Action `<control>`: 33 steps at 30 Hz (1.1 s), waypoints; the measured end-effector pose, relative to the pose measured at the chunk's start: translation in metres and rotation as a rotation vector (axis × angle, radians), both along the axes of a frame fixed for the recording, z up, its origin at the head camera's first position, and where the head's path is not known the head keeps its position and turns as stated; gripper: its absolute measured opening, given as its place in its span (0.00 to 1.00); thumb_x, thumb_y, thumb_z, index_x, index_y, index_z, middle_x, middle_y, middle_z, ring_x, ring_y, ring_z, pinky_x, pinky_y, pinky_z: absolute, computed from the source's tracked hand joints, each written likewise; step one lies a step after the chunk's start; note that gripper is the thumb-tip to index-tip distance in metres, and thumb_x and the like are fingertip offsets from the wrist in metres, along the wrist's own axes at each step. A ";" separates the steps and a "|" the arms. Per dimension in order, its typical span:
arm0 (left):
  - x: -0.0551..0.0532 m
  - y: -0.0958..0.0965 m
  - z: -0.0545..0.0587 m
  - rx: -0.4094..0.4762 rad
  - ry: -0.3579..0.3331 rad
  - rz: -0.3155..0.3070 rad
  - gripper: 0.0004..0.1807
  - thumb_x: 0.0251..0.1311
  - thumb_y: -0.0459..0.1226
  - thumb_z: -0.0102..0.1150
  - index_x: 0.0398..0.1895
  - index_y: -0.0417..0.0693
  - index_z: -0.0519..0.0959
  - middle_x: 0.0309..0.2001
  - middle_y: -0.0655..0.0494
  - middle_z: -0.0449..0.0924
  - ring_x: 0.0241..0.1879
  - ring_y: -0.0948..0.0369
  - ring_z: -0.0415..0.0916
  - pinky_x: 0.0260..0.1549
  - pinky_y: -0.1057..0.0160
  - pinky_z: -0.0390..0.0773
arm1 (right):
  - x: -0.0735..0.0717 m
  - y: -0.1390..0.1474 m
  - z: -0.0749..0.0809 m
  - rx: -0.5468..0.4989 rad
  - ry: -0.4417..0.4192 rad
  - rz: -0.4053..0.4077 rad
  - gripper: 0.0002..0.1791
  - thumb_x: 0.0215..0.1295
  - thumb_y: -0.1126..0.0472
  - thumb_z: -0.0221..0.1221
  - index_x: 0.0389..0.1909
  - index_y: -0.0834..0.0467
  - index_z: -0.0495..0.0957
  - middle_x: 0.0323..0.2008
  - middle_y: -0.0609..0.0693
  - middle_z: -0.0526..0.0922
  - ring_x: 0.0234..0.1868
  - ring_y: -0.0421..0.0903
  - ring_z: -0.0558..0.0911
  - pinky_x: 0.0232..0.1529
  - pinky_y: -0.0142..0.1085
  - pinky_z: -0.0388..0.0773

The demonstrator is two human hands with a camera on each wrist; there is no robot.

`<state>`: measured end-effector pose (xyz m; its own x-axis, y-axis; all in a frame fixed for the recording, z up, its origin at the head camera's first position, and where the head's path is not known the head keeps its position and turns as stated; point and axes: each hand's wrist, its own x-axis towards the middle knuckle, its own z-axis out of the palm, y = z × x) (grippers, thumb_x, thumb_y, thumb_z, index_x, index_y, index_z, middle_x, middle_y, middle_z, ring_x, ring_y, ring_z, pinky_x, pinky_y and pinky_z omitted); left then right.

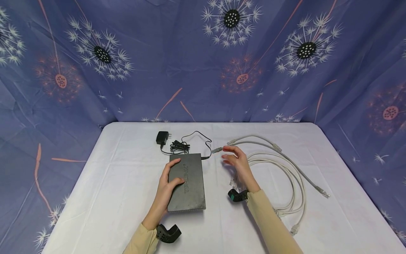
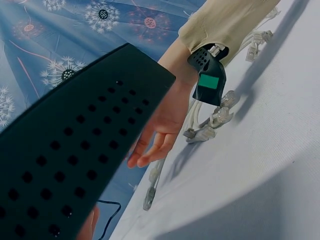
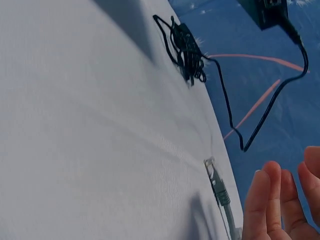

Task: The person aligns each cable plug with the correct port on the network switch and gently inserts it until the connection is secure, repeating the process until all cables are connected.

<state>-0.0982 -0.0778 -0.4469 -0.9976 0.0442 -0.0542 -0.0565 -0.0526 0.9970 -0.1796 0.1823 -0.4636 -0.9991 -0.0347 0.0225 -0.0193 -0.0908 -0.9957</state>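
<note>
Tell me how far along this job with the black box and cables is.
Done: a thin black power cord runs into the rectangular black TP-LINK box. In hand: the left hand grips that box; the right hand, seemingly empty, is near a grey cable plug. Likely left: that plug and the looped white cables lie loose; the boxy black adapter has bare prongs.

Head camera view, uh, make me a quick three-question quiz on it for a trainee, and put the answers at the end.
1. Which hand holds the black box?
2. True or false: the prongs of the black adapter are plugged into a socket.
3. Which is nearest the fingertips of the right hand?
A. the black adapter
B. the grey cable plug
C. the bundled black cord

Key:
1. The left hand.
2. False; the prongs are bare.
3. B.
</note>
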 end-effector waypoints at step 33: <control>0.002 -0.001 -0.004 -0.017 -0.011 0.007 0.35 0.52 0.29 0.54 0.66 0.61 0.67 0.70 0.56 0.54 0.66 0.53 0.52 0.58 0.47 0.50 | -0.034 0.015 -0.013 0.107 -0.111 0.134 0.25 0.66 0.73 0.50 0.64 0.73 0.61 0.62 0.69 0.63 0.43 0.48 0.79 0.50 0.43 0.75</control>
<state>-0.0964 -0.0791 -0.4512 -0.9972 0.0362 -0.0659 -0.0672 -0.0356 0.9971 -0.2132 0.1975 -0.4768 -0.9816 -0.1635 -0.0988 0.0965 0.0216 -0.9951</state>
